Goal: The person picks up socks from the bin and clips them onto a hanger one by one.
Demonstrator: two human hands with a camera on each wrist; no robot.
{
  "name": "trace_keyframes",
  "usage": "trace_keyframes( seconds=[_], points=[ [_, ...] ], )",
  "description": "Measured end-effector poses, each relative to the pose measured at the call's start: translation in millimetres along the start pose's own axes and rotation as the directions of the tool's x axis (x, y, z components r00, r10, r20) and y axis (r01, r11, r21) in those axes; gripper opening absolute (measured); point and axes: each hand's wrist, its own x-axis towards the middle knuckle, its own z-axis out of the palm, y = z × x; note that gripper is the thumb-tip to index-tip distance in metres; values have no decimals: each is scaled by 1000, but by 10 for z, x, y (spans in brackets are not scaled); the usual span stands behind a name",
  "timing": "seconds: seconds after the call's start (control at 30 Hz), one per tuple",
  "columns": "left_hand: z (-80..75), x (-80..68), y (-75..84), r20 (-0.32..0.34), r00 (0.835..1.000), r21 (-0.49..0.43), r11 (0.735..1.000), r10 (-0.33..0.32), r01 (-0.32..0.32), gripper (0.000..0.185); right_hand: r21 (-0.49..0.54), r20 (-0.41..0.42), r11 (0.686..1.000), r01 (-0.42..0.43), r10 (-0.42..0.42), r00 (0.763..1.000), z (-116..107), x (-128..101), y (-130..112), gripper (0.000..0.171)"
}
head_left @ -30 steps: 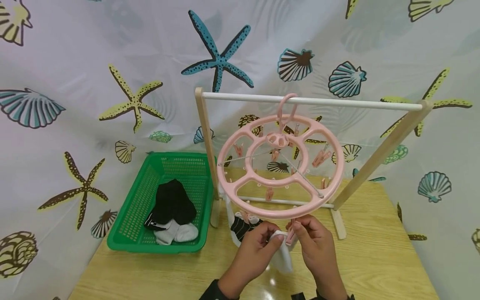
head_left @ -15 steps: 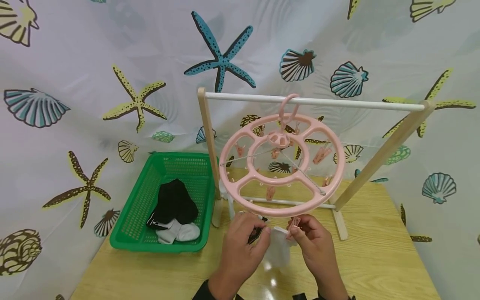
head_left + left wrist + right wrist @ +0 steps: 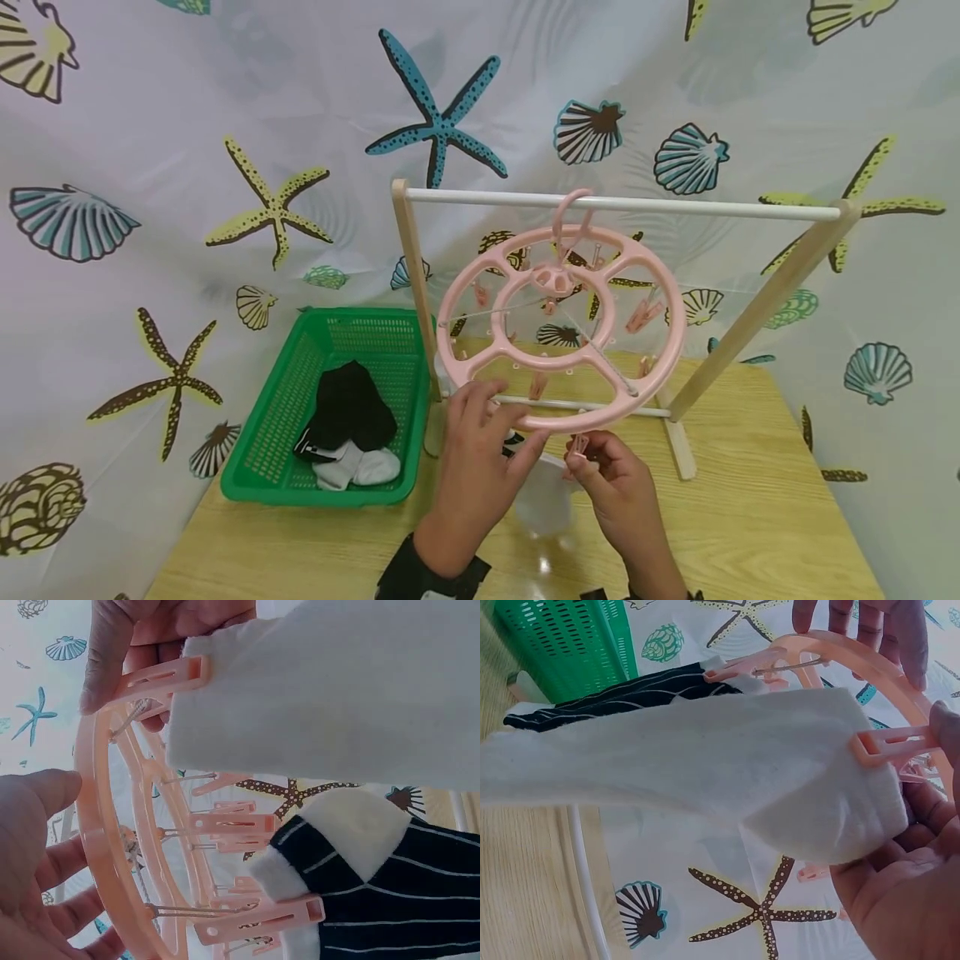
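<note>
A pink round clip hanger (image 3: 652, 379) hangs by its hook from a white rail. My left hand (image 3: 472, 475) holds its near rim, thumb on one side and fingers reaching round the other. My right hand (image 3: 626, 504) pinches a pink clothespin (image 3: 892, 742) hanging from the same rim. That clothespin bites the open end of a white sock (image 3: 705, 750), which dangles below the rim over the table. Beside it, a black sock (image 3: 405, 877) with thin white stripes and a white heel hangs from another clothespin (image 3: 262, 921).
To the left, a green basket (image 3: 240, 467) contains a black cloth item (image 3: 348, 408) and a white sock (image 3: 375, 467). The rack's wooden posts (image 3: 772, 300) flank the hanger, its white rail (image 3: 675, 206) across the top. Several unused clothespins (image 3: 643, 315) dangle from the hanger. A patterned curtain hangs behind.
My left hand has let go of the white sock and moved up to the hanger's rim. My right hand keeps its pinch on the clothespin, shifting slightly left; the sock now hangs from it.
</note>
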Motion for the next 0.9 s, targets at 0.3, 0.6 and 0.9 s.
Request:
trace_keyframes(
  seconds=[0.3, 0.6, 0.9],
  points=[
    [1, 18, -47, -38, 997, -42, 997, 64, -65, 22, -158, 37, 985, 74, -69, 997, -116, 64, -4, 16],
    [-130, 119, -61, 42, 999, -135, 990, 34, -28, 19, -134, -212, 991, 8, -37, 977, -301, 86, -144, 21],
    [-314, 259, -127, 133, 982, -48, 991, 130, -125, 18, 18, -509, 1000, 14, -3, 861, -544, 247, -202, 28]
  ],
)
